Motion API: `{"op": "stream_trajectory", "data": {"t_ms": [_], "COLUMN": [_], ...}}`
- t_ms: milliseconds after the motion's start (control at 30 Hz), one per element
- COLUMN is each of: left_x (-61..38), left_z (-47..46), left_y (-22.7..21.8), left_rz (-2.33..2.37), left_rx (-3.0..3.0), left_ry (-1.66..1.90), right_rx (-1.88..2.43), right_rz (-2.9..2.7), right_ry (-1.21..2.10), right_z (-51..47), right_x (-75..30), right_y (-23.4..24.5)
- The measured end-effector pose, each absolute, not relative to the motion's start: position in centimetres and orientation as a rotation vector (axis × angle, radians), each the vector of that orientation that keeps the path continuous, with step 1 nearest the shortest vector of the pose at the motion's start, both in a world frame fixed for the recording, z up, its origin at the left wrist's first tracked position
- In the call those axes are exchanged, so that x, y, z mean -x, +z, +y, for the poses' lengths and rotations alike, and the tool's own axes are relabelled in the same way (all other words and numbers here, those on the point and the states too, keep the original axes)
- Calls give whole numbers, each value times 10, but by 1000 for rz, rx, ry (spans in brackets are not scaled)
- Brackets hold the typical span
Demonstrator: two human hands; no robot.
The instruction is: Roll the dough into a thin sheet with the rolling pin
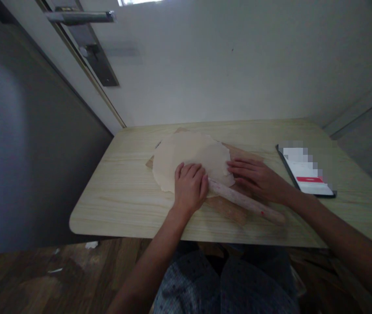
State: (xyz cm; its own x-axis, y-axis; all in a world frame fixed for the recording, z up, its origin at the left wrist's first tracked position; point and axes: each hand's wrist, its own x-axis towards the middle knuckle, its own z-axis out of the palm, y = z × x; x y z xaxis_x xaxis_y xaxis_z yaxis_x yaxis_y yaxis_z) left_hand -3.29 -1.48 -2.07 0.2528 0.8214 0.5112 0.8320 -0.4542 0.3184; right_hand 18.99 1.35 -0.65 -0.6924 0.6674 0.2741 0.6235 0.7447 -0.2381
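A thin, wide sheet of rolled dough (186, 150) with an uneven edge lies over a wooden board (227, 209) and covers most of it. My left hand (191, 183) rests on the near part of the sheet, its fingers curled over one end of a wooden rolling pin (245, 199). From there the pin slants toward the table's front right, and a small red mark shows near its far end. My right hand (254, 176) is at the dough's right edge, fingers stretched out, with the fingertips touching the sheet. The thumb of that hand is hard to see.
Board and dough are on a pale wood-grain table (114, 196). A phone (306, 172) with a lit screen lies to the right of my right hand. Behind the table stands a white door with a metal handle (81, 17). A grey panel (25, 144) rises at the left.
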Motion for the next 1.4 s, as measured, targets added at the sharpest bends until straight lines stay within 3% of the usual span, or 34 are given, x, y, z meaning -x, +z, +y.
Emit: {"op": "stream_trajectory", "data": {"t_ms": [300,900,1067,1200,1400], "left_x": [32,32,32,31,24], "left_z": [-16,-16,-16,-18,-8], "left_y": [-19,-18,-19,-17,-2], "left_rz": [-1646,-1650,-1656,-1645,-1656], "left_rx": [2477,2474,2447,2433,2464], "left_ry": [-983,-959,-953,-847,-533], "right_rx": [931,1061,1154,1231,1332], "right_rz": [-2610,-2764,-2644,-2482,-2565], "right_ry": [268,7,109,137,-165], "right_z": [17,22,6,-34,-65], "right_x": [-201,-192,-187,-176,-170], "right_y": [1,0,11,14,3]}}
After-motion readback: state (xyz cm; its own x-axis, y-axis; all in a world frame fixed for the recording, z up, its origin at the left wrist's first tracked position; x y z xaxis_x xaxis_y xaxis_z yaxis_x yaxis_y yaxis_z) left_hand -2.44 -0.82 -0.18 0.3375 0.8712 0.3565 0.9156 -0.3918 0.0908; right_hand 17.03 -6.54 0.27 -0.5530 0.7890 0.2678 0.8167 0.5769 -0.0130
